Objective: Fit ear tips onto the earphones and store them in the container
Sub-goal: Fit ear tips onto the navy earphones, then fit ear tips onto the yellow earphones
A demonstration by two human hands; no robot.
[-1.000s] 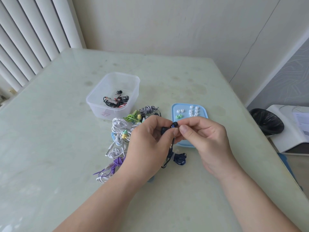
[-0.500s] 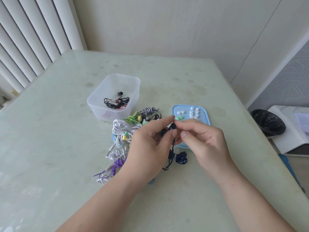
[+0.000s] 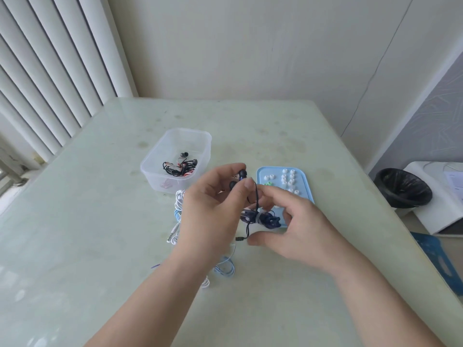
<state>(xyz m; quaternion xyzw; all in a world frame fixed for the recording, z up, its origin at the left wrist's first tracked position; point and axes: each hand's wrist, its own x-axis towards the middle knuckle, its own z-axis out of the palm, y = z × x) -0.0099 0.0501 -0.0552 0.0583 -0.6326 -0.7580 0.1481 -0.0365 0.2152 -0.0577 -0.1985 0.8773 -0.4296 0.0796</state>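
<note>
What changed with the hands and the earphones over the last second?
The right hand let go of the earbud and dropped toward the person. Its fingers now curve around the dark blue cable bundle, though a firm grip is not clear. The left hand still pinches the dark earbuds. The container, blue tray and loose earphone pile stayed put.

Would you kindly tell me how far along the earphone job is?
Done: one black-and-red set lies in the container. In hand: the left hand pinches the dark blue earphones by their buds, the right hand at their bundled cable. Left: storing this pair, then the white set and pale blue set on the table; white tips wait on the blue tray.
</note>
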